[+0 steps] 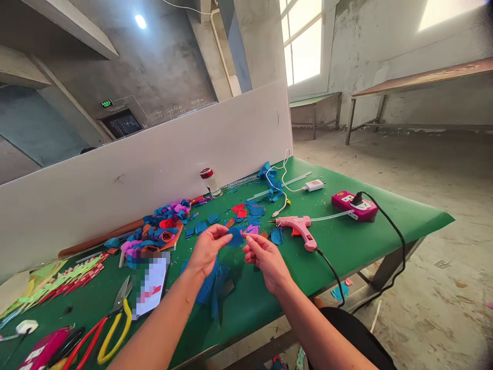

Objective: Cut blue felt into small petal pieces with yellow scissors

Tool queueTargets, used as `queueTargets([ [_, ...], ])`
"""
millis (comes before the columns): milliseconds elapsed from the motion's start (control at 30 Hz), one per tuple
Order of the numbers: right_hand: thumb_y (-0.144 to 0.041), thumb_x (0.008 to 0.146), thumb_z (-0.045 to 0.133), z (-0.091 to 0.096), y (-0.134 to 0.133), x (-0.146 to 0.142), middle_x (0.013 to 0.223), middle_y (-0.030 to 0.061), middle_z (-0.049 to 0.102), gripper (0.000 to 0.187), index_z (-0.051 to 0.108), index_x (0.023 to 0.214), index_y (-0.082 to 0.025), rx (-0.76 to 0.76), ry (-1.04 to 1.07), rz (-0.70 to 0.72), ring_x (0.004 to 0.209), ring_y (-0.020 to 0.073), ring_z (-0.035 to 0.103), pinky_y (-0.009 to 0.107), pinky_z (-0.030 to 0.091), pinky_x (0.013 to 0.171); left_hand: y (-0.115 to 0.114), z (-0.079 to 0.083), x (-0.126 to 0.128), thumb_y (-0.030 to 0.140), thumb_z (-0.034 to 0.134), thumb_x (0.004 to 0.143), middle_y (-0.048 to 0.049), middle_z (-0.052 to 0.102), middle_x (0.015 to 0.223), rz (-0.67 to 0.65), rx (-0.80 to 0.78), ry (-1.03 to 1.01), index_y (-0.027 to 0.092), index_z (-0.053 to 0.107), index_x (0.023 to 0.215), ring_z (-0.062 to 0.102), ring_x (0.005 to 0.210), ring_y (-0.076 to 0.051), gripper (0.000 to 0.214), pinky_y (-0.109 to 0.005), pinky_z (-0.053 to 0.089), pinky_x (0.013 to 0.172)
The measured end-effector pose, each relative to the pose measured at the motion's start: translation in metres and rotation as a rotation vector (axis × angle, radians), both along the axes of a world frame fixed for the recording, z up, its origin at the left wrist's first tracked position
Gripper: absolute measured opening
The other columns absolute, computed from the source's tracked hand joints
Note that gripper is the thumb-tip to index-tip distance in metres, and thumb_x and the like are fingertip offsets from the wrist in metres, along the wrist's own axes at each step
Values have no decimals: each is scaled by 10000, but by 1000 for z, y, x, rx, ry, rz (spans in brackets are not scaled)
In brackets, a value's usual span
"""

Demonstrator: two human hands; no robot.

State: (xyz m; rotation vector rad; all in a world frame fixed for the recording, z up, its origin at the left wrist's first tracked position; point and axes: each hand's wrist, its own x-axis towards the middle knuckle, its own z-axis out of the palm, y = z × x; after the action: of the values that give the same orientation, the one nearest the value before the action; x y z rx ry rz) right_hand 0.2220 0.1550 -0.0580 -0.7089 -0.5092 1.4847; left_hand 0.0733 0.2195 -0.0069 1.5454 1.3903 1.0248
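Observation:
My left hand point(208, 251) pinches a small blue piece of crepe-like paper point(235, 237) between thumb and finger, above the green table point(331, 180). Close to its right edge, my right hand point(268, 259) has thumb and forefinger pressed together; a tiny dark reddish tip shows there, too small to name. Below the hands lie larger blue sheets and strips point(210, 288). Just right of them, a pink hot glue gun point(295, 223) rests on its side, a clear glue stick point(332, 216) in its back. Blue, red and purple cut pieces point(239, 210) lie scattered beyond my hands.
A pile of paper flowers point(157, 231) sits at the left, near a phone point(152, 285) and red-and-yellow-handled shears point(111, 318). A lidded glass jar point(211, 182) stands by the white partition point(154, 159). A magenta power strip point(354, 206), cords and a white charger point(314, 185) lie right.

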Motion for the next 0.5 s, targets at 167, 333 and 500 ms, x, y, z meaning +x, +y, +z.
queueTargets([
  [167, -534, 590, 835, 0, 1, 8, 709, 6, 654, 469, 716, 860, -169, -27, 33, -45, 533, 73, 508, 219, 432, 549, 77, 14, -38, 342, 664, 876, -47, 660, 1002, 225, 45, 212, 144, 622, 1071, 637, 852, -161, 281, -333, 548, 751],
  [333, -485, 588, 847, -1, 4, 8, 711, 11, 663, 418, 717, 836, -175, -42, 51, -25, 529, 74, 502, 217, 425, 532, 112, 16, -38, 367, 600, 928, -94, 603, 1251, 230, 72, 395, 168, 572, 1249, 624, 1060, -230, 379, -442, 549, 884],
  [500, -485, 591, 848, -1, 7, 15, 723, 17, 674, 437, 714, 860, -167, -41, 88, -15, 534, 71, 509, 211, 430, 533, 99, 17, -36, 379, 602, 924, -82, 607, 1245, 162, 134, 559, 157, 583, 1236, 620, 1068, -249, 383, -446, 546, 890],
])
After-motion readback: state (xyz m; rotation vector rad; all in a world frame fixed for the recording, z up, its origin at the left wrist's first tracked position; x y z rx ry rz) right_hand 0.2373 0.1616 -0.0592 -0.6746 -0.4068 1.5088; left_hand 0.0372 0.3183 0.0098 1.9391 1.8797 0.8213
